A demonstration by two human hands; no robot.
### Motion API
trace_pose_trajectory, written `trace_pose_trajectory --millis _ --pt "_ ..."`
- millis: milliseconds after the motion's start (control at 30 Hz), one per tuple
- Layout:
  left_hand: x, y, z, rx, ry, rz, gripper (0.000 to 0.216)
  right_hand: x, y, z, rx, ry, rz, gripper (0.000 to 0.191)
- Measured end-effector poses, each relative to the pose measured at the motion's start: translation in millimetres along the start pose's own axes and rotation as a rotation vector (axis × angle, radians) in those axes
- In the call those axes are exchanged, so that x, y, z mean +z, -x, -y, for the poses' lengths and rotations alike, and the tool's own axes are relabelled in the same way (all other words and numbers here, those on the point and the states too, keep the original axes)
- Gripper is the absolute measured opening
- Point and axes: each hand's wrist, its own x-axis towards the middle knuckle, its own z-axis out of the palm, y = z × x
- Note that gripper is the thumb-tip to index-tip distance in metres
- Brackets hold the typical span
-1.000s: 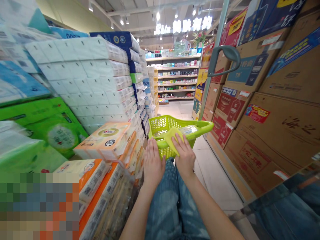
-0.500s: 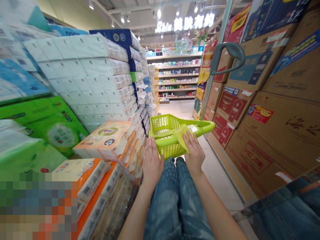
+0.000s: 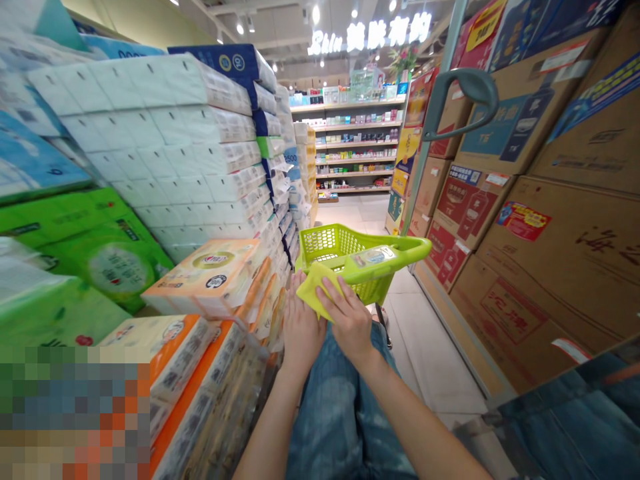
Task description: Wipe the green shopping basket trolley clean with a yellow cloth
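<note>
A lime-green plastic shopping basket (image 3: 370,273) with openwork walls stands in front of my knees, a label on its rim. My right hand (image 3: 347,317) presses a yellow-green cloth (image 3: 311,288) at the basket's near left corner, its fingers lying over the cloth. My left hand (image 3: 301,330) rests at that same corner with straight fingers; the cloth overlaps part of them. Beneath the cloth, the contact with the rim is hidden.
Stacked white tissue packs (image 3: 160,120) and orange tissue packs (image 3: 207,267) rise close on the left. Cardboard cartons (image 3: 540,267) line the right, beside a grey upright handle (image 3: 470,100). Tiled floor (image 3: 410,327) runs toward the stocked shelves (image 3: 355,143).
My right hand has moved left with the cloth, from the basket's label to my left hand. The label is now uncovered. My left hand stays at the corner.
</note>
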Motion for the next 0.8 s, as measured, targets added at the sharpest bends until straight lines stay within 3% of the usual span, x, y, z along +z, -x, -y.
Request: trace_pose_trajectory --millis 167,300,567,667,800 --pt "-5.4 -6.2 -8.3 -0.029 -0.037 0.028 0.079 -23.7 1.7 -45.3 0.186 0.055 -0.089 0.072" --pt "-4.2 -5.3 -7.9 -0.034 -0.055 0.030 0.081 -25.0 -2.2 -43.0 0.304 0.031 -0.148 0.078" --pt "3.5 1.1 2.1 0.032 0.002 0.010 0.076 3.0 -3.0 21.1 0.060 -0.026 -0.032 0.061" --pt "3.1 0.8 -2.1 0.015 0.023 -0.008 0.077 -2.9 -1.7 10.7 0.032 -0.015 -0.016 0.061" --pt "4.4 -1.1 -5.3 0.003 -0.011 -0.017 0.082 -21.7 -0.7 -31.7 0.120 0.043 -0.047 0.072"
